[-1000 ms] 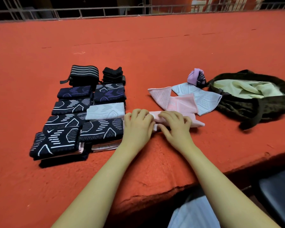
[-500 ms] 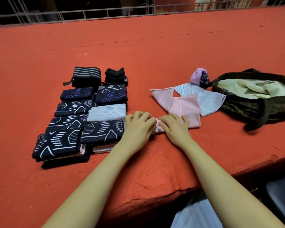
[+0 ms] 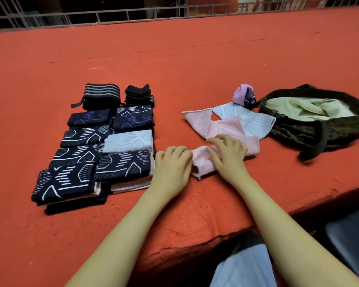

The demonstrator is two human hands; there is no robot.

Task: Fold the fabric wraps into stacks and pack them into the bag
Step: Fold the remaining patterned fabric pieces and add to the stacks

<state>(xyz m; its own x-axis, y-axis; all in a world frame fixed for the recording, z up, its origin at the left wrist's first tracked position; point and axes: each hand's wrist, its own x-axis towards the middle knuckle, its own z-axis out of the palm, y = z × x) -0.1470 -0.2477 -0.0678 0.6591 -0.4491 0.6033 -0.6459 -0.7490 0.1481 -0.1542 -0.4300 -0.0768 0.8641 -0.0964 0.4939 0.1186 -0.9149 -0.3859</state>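
A pale pink wrap (image 3: pixel 254 146) lies across the red table in front of me. My left hand (image 3: pixel 172 163) grips its left end with curled fingers. My right hand (image 3: pixel 227 155) holds its middle with bent fingers, and a raised fold shows between the hands. Behind it lie a flat pink wrap (image 3: pixel 198 122) and a light blue wrap (image 3: pixel 249 121). Folded dark patterned stacks (image 3: pixel 122 165) and a white folded wrap (image 3: pixel 129 140) sit to the left. The dark olive bag (image 3: pixel 311 133) with a pale yellow lining lies open at the right.
A black striped band (image 3: pixel 102 93) and a small black stack (image 3: pixel 139 94) sit behind the stacks. A purple rolled bundle (image 3: pixel 241 96) rests by the bag. The table's front edge (image 3: pixel 205 242) runs just below my forearms; a dark seat (image 3: pixel 352 241) is at the lower right.
The long pink wrap was lying flat under both hands. Its left part is now bunched into a raised fold between them, and my right hand has shifted a little to the right.
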